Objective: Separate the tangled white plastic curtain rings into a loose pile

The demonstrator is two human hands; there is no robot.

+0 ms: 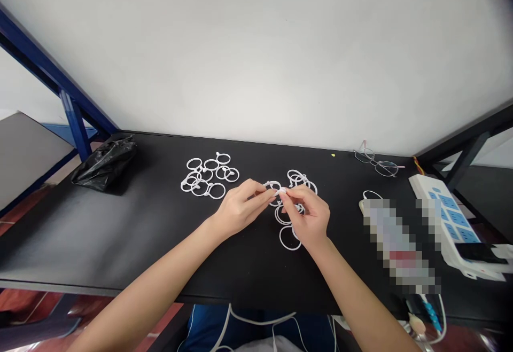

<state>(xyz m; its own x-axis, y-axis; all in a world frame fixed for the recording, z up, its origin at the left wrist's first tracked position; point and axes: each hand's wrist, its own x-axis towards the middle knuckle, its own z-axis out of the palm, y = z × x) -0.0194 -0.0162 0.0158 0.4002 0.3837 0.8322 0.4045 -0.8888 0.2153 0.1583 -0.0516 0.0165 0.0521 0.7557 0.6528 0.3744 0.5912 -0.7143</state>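
I am holding my left hand [242,208] and my right hand [311,214] close together over the black tabletop [160,234], their fingertips almost meeting. With my right thumb and forefinger I am pinching a small white ring [282,189], leaving hardly any gap between them, and my other right fingers are curling in toward the palm. My left thumb and fingers are closing on the same piece from the other side; my fingertips are covering much of it, so exactly how its parts are sitting I cannot tell.

Around and partly beneath my right hand a loose pile of white rings [289,249] is lying, some overlapping. Beyond my left hand, to its left, a second cluster of white rings [217,191] is spreading, many showing small nubs.

Farther left, a crumpled black plastic bag [106,165] is resting near the blue metal frame [76,127]. Toward the wall [256,63] on my right, a pair of wire-rimmed eyeglasses [374,163] is lying open. Nearer me on that side, a pixelated device [396,245] is lying beside a white power strip [425,186] with blue sockets.
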